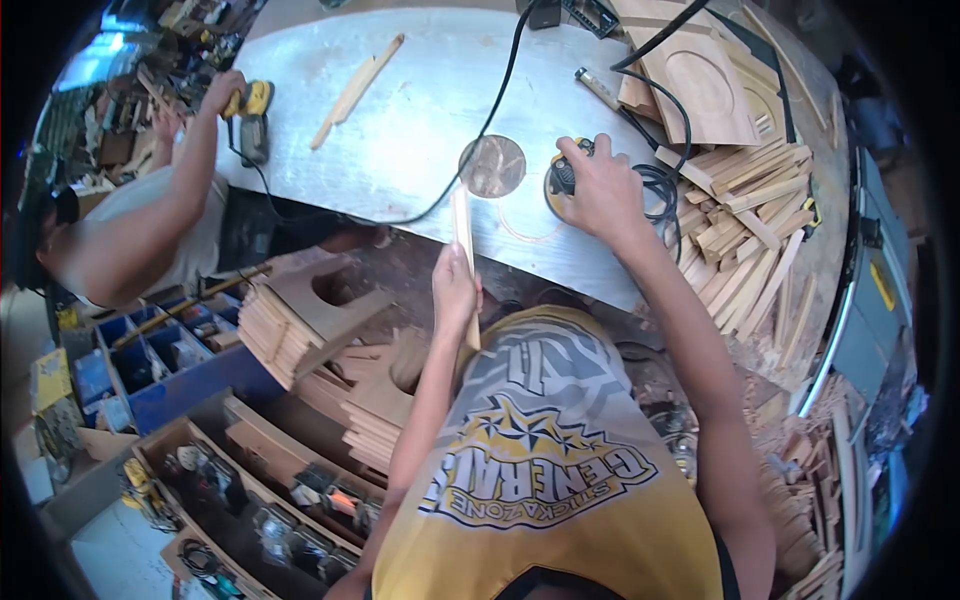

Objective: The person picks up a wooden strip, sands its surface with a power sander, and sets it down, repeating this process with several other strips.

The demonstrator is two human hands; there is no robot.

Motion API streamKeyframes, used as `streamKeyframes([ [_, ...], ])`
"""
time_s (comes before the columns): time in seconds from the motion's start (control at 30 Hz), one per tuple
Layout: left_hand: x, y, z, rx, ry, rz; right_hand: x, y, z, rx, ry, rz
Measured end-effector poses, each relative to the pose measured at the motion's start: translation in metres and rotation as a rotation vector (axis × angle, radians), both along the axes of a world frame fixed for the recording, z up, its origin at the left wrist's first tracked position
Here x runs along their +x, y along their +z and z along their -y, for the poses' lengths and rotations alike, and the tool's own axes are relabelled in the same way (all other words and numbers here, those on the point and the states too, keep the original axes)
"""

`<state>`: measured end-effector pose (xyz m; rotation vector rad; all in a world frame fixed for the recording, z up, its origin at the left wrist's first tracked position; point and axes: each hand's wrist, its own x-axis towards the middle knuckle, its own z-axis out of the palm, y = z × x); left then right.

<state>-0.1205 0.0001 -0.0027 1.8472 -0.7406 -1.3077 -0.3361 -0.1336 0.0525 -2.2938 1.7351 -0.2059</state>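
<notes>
My left hand [455, 287] is closed around a narrow wooden strip [462, 222], which points away from me over the table's near edge. The strip's far end lies close to a round brown disc shape [493, 166] on the metal-topped table [400, 130]. My right hand [608, 195] grips a yellow and black power sander [562, 178] from above, at the table's right part. Its underside is hidden. A coiled black cable [660, 195] lies just right of that hand. Another wooden piece [357, 92] rests farther back on the table.
Many cut wood strips [745, 215] are piled at the right, below stacked wooden panels [700, 75]. At the left a co-worker [165, 220] holds a yellow power tool [256, 98]. Cut boards [285, 330] and tool bins [165, 360] stand below. A black cord [505, 85] crosses the table.
</notes>
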Motion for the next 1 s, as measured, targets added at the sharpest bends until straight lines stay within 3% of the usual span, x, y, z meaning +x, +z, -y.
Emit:
streamKeyframes([
  [0.03, 0.003, -0.025, -0.016, 0.115, -0.057, -0.015, 0.0, 0.001, -0.001, 0.007, 0.021, -0.033],
  [0.13, -0.005, -0.082, -0.054, 0.127, -0.082, -0.249, 0.001, 0.002, -0.008, 0.037, 0.073, -0.079],
  [0.2, -0.006, -0.074, -0.056, 0.135, -0.095, -0.403, 0.004, 0.005, -0.006, 0.022, 0.083, -0.052],
  [0.27, 0.0, -0.07, -0.054, 0.204, -0.22, -0.137, 0.004, 0.008, -0.007, 0.012, 0.129, -0.07],
  [0.3, -0.001, -0.07, -0.059, 0.2, -0.19, -0.172, 0.006, 0.011, -0.007, -0.001, 0.141, -0.049],
  [0.37, 0.0, -0.068, -0.057, 0.015, -0.332, 0.407, 0.016, 0.023, -0.007, -0.024, 0.156, -0.016],
  [0.5, 0.007, -0.051, -0.021, 0.26, -0.319, 0.445, 0.041, 0.045, -0.02, -0.067, 0.269, -0.015],
  [1.0, 0.005, -0.047, 0.011, 0.272, -0.308, 0.351, 0.099, 0.027, -0.031, 0.035, 0.462, -0.159],
])
